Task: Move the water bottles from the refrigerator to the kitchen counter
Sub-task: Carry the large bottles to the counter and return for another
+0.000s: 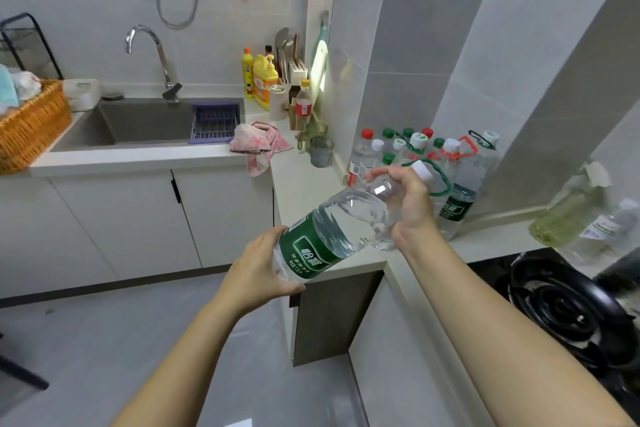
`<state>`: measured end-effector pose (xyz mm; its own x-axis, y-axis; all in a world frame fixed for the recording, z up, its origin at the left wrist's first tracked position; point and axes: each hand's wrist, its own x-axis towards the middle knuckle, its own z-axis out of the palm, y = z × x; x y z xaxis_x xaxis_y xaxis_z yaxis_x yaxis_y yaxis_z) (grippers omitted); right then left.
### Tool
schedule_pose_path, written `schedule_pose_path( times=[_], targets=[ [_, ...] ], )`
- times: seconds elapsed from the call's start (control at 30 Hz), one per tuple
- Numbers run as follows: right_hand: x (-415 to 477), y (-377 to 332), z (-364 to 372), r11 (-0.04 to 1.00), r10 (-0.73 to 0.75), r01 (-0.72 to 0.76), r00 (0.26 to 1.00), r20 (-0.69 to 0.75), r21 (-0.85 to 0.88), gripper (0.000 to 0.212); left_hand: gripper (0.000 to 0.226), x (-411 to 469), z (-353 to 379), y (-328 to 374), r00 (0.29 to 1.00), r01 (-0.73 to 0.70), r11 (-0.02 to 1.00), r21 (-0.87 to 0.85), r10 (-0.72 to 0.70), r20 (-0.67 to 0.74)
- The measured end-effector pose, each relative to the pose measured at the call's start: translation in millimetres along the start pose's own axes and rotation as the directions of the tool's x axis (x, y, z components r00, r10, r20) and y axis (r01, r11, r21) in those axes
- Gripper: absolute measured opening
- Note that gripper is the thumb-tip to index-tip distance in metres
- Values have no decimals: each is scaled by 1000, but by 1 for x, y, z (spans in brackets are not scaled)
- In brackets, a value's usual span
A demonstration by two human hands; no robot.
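Water bottle [332, 236] | tilted, cap up-right toward desk [304, 184] | gripped at base by left hand [258, 270], at neck by right hand [410, 204], nearer desk

A large clear water bottle [346, 222], full, with a green label [308, 250] and white cap [423, 170], is tilted above the kitchen counter [311, 180], its cap to the far right and its base to the near left. Other water bottles [415, 149] stand upright together in the counter's far right corner, capped red, green or white.

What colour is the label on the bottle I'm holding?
The label on the bottle is green with white print; head view.
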<state>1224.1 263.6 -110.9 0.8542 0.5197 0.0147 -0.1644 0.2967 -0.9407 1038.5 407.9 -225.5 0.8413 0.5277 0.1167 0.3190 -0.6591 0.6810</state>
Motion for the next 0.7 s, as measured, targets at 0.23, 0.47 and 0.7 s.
schedule_pose_path(
  times=[0.23,0.47,0.7],
  targets=[
    [83,-1,2,991,29,-24,999,38,-131,33,102,81,50,-4,996,71,981,-182,-78,-32],
    [129,20,17,955,-48,69,996,81,-287,29,89,134,94,-9,982,182,941,-286,-191,-5],
    [157,51,29,884,-83,128,990,117,-449,32,80,164,116,-29,969,245,924,-295,-246,35]
  ],
)
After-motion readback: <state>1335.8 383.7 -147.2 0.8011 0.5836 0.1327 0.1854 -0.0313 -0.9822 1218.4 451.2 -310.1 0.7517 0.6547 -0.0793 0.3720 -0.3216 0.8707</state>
